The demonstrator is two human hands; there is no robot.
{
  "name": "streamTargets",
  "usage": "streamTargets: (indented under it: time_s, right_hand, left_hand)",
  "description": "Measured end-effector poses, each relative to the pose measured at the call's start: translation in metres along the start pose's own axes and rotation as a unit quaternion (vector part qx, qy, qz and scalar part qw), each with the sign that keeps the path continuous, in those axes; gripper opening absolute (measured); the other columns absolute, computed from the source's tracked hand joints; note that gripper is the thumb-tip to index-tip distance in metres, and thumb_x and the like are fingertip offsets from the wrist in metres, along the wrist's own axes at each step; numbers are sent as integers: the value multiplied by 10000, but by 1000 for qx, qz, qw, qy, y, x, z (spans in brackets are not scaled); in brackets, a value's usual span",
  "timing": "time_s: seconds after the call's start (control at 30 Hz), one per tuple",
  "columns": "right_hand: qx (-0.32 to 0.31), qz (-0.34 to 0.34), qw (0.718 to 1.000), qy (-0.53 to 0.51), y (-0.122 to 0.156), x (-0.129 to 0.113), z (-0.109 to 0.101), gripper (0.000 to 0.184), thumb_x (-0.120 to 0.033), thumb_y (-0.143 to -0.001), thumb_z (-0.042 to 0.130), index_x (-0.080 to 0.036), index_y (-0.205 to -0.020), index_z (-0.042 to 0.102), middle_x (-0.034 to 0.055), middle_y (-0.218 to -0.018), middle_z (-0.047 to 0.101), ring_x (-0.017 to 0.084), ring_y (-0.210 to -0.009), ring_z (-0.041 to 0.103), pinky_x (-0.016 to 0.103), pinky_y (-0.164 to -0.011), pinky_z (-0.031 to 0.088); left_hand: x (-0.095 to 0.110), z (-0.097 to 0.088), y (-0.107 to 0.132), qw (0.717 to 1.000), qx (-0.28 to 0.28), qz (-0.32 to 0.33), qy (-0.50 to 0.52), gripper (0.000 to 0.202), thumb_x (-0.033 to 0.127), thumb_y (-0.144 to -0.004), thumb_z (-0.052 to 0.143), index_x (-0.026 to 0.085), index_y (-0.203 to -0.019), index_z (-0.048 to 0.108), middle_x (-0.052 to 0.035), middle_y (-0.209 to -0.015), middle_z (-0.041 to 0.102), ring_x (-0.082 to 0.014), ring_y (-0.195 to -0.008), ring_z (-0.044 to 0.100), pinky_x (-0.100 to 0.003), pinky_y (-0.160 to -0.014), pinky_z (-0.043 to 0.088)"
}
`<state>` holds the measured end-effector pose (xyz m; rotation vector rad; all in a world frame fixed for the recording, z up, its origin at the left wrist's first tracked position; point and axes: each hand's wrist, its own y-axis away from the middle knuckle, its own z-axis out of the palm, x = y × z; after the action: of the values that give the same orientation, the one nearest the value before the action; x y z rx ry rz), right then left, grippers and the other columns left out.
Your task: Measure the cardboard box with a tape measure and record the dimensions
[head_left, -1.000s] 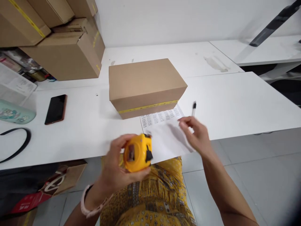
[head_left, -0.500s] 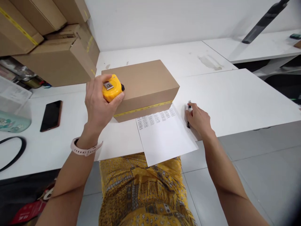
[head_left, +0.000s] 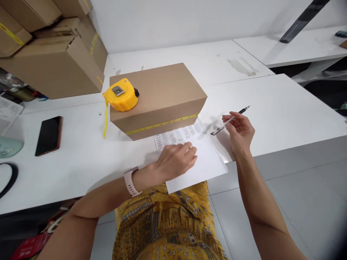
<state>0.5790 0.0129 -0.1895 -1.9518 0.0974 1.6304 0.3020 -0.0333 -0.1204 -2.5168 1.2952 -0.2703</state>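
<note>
My right hand point(head_left: 240, 131) holds a pen point(head_left: 230, 120) between thumb and fingers, raised over the table at the right edge of the paper. One end of the pen points up and right, the clip end down and left. My left hand point(head_left: 177, 160) is over the written paper point(head_left: 200, 155), its fingers curled in with nothing visible in them. A yellow tape measure point(head_left: 123, 95) lies on top of the closed cardboard box point(head_left: 165, 86), near its left end, its wrist strap hanging down. The box covers the paper's far edge.
A phone point(head_left: 49, 135) lies on the white table point(head_left: 81, 144) at left, near a pale green bottle point(head_left: 11, 147) and a black loop point(head_left: 12, 177). Stacked cardboard boxes point(head_left: 54, 68) stand at back left. A dark, long object point(head_left: 303, 21) leans at back right.
My left hand has let go of the tape measure, leaving it on the box, and has moved right and nearer over the paper. My right hand has lifted the pen off the table.
</note>
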Motion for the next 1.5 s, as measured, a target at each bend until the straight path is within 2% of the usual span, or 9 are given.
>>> streamTargets:
  time_s: [0.1, 0.2, 0.27, 0.4, 0.53, 0.67, 0.87, 1.1, 1.5]
  right_hand:
    - [49, -46, 993, 96, 3, -3, 5, 298, -373, -804, 724, -247, -1051, 615, 31, -957, 702, 209, -903, 699, 429, -905, 557]
    - [136, -40, 971, 191, 12, -11, 9, 245, -454, -858, 681, -245, -913, 566, 7, -822, 618, 197, -767, 634, 397, -788, 539]
    - [145, -6, 970, 192, 19, -20, 12, 303, -543, -946, 557, -244, -895, 566, -16, -711, 554, 189, -676, 594, 387, -727, 518]
    - [-51, 69, 996, 32, 31, -38, 21, 560, -696, -994, 386, -232, -1147, 660, 32, -802, 682, 209, -767, 683, 397, -757, 546]
    - [-227, 213, 950, -30, 31, -46, 30, 448, -627, -872, 714, -218, -1055, 722, 55, -903, 735, 193, -810, 673, 343, -707, 541]
    - [-215, 231, 949, 3, 26, -44, 41, 447, -608, -861, 741, -207, -724, 601, -29, -657, 567, 104, -584, 466, 261, -539, 393]
    - [-287, 208, 935, -13, 17, -42, 53, 393, -516, -765, 853, -202, -893, 654, 8, -812, 670, 127, -683, 550, 277, -599, 442]
    - [-231, 120, 963, 65, 21, -28, 54, 361, -474, -877, 719, -237, -732, 488, -70, -563, 446, 91, -500, 342, 258, -467, 274]
    - [-251, 80, 961, 82, 24, -31, 56, 312, -424, -889, 674, -250, -732, 469, -70, -542, 445, 93, -478, 342, 256, -449, 262]
  left_hand:
    - [24, 23, -9, 980, -196, -41, -18, 515, 471, -1041, 551, 64, -1351, 612, -251, -1501, 573, -237, -883, 760, -311, -619, 561]
    - [24, 28, -17, 964, -259, -55, -25, 727, 571, -1030, 528, 27, -1509, 474, -333, -1624, 376, -307, -1025, 754, -337, -682, 599]
    - [21, 28, -19, 960, -274, -48, -25, 749, 594, -1034, 494, 38, -1535, 446, -342, -1645, 326, -308, -1001, 760, -347, -686, 603]
    - [17, 34, -18, 962, -268, -34, -31, 756, 609, -1043, 431, 41, -1542, 434, -338, -1637, 344, -290, -907, 768, -357, -663, 599]
    - [17, 40, -15, 970, -240, -37, -20, 734, 593, -1038, 447, 44, -1526, 453, -341, -1608, 389, -298, -931, 765, -351, -668, 606]
    - [18, 41, -13, 973, -226, -48, -6, 710, 577, -1030, 479, 54, -1510, 477, -333, -1588, 425, -291, -919, 761, -343, -667, 608]
    - [17, 40, -13, 975, -220, -38, -1, 673, 547, -1041, 455, 37, -1476, 509, -340, -1551, 474, -250, -796, 755, -347, -654, 599]
    - [17, 41, -13, 979, -202, -28, -7, 660, 513, -1041, 470, 3, -1456, 535, -348, -1534, 492, -257, -800, 762, -338, -628, 594]
    - [18, 43, -13, 980, -199, -34, 1, 664, 518, -1042, 466, 7, -1462, 528, -340, -1476, 553, -262, -831, 754, -337, -642, 584]
